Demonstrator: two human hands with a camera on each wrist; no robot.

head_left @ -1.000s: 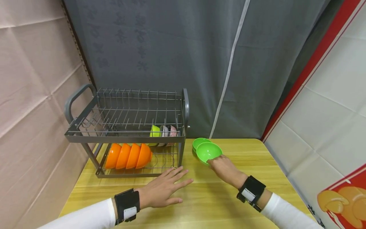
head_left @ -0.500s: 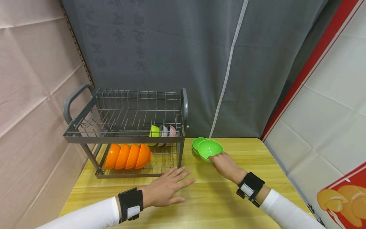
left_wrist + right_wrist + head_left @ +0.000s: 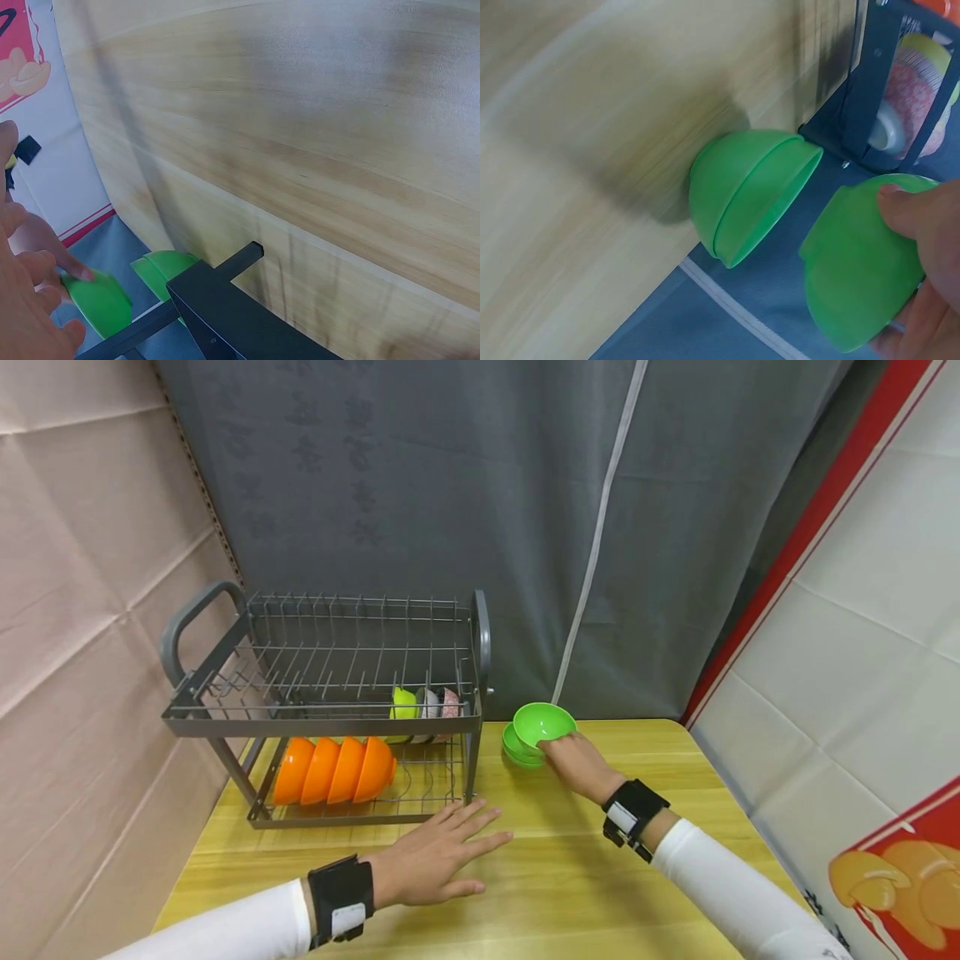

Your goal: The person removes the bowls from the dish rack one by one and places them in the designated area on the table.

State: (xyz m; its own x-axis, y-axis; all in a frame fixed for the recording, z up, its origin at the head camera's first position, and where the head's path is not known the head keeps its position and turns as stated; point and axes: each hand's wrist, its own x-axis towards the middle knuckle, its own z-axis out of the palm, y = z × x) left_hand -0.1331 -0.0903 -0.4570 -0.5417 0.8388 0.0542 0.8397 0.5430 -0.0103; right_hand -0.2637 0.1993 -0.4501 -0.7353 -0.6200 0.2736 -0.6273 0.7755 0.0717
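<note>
I see my right hand (image 3: pixel 573 762) gripping a green bowl (image 3: pixel 545 724) by its near rim, thumb inside, holding it tilted and lifted clear of the green stack (image 3: pixel 516 752) just below the fingers (image 3: pixel 907 210), which sits on the desk (image 3: pixel 540 877). My left hand (image 3: pixel 427 860) lies flat on the wood, fingers straight and spread, holding nothing, just in front of the dish rack (image 3: pixel 330 710). A grey curtain (image 3: pixel 465 502) hangs behind the desk, with a pinkish wall on the left side. In the rack's lower tier, beyond my left fingers, stand four orange bowls (image 3: pixel 333 770) on edge, and further back a yellow-green bowl (image 3: pixel 404 703) beside patterned ones.
</note>
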